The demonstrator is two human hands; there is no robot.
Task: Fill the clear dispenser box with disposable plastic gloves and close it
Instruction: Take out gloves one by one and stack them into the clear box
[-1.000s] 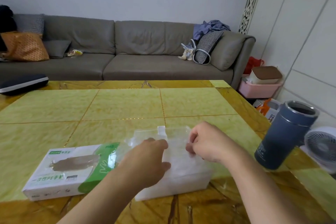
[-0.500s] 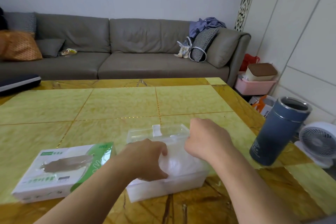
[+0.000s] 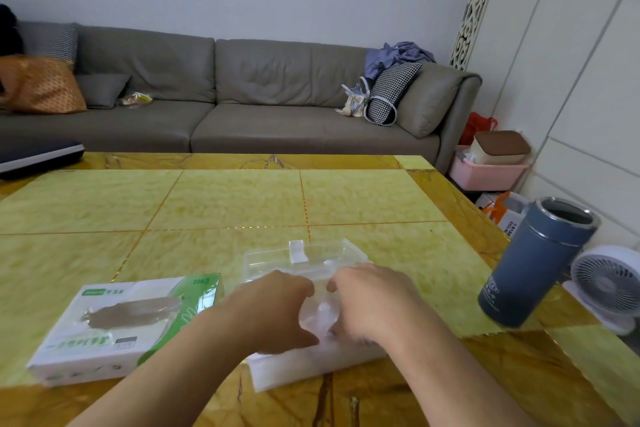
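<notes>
While the clear dispenser box [image 3: 311, 362] sits open, both hands curl over its plastic gloves [image 3: 320, 317]. Left hand [image 3: 277, 310] and right hand [image 3: 372, 303] nearly meet; whether either actually grips the gloves cannot be told.

Clear glossy plastic dispenser box [image 3: 304, 255] under both hands; white-green printed cardboard glove carton [image 3: 114, 326] leftward; matt blue metal-rimmed tumbler [image 3: 533, 263] rightward; polished yellow marble-patterned table [image 3: 225, 201].
</notes>
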